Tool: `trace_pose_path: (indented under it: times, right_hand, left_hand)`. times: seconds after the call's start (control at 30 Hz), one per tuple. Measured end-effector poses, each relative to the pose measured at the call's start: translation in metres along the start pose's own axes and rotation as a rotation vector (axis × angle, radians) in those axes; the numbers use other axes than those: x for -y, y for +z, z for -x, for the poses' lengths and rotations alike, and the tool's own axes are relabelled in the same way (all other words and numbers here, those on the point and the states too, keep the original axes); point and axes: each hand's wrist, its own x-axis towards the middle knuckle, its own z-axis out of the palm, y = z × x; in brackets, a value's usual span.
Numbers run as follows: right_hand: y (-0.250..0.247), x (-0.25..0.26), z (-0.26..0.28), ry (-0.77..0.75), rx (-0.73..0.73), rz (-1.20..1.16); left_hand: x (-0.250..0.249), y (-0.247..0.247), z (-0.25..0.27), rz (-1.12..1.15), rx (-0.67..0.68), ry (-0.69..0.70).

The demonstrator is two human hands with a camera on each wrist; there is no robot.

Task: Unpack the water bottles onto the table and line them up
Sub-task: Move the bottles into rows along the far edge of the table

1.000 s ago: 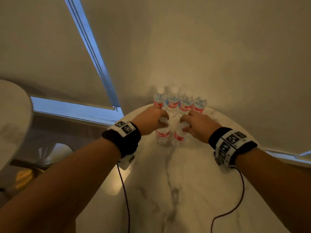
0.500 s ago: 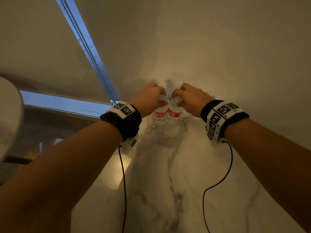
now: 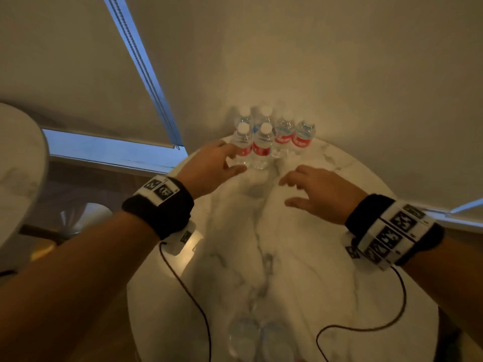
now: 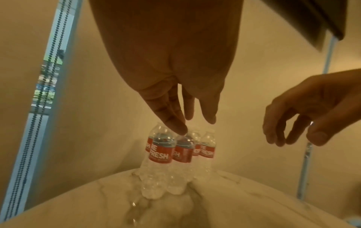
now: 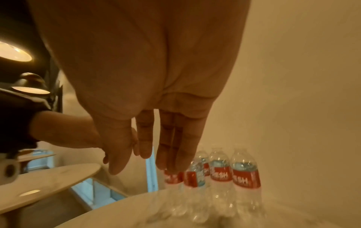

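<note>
Several clear water bottles with red labels and white caps (image 3: 283,134) stand bunched at the far edge of the round marble table (image 3: 300,283). Two of them, the front pair (image 3: 262,148), stand just ahead of the others. My left hand (image 3: 232,159) hovers open with its fingers spread beside the left front bottle (image 3: 241,142); whether it touches is unclear. My right hand (image 3: 287,192) is open, empty, and a hand's width back from the bottles. In the left wrist view my left fingers (image 4: 183,121) hang above the bottle group (image 4: 160,154). The right wrist view shows straight right fingers (image 5: 171,154) before the bottles (image 5: 244,177).
More clear bottles show as a blur at the table's near edge (image 3: 258,338). A second round table (image 3: 15,165) stands to the left. A wall and a window blind with a bead chain (image 3: 141,66) are close behind the bottles. Wrist cables (image 3: 188,291) trail over the tabletop.
Both hands held a bottle each by the cap, set the pair down in front of the far row, let go and drew back. The right hand has withdrawn further.
</note>
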Motion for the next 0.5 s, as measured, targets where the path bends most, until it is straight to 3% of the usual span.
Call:
trace_pose_path:
  times: [0.23, 0.43, 0.5]
  right_hand:
    - [0.063, 0.054, 0.118, -0.15, 0.191, -0.099]
    - [0.108, 0.089, 0.154, -0.256, 0.329, -0.059]
    - [0.115, 0.094, 0.156, -0.253, 0.331, 0.01]
  left_hand:
    - [-0.046, 0.028, 0.15, 0.125, 0.241, 0.128]
    - [-0.063, 0.052, 0.235, 0.104, 0.572, 0.167]
    - [-0.066, 0.059, 0.246, 0.043, 0.618, 0.176]
